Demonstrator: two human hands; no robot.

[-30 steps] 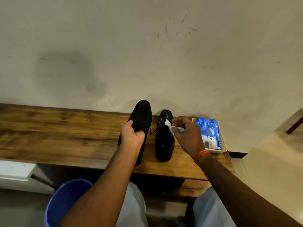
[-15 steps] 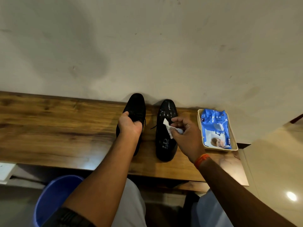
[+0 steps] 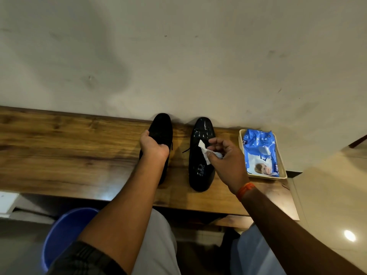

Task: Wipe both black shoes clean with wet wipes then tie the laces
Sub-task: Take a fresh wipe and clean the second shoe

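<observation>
Left hand (image 3: 154,148) grips left shoe (image 3: 161,132); right hand (image 3: 226,161) pinches wipe (image 3: 204,153) over right shoe (image 3: 201,155).

Both bare forearms reach forward from the lower edge of the view. The left hand (image 3: 154,148) curls over the side of the left shoe (image 3: 160,133), thumb out toward the toe, its grip closed. The right hand (image 3: 225,161), an orange band at its wrist, pinches a crumpled white wipe (image 3: 205,153) between thumb and fingertips.
</observation>
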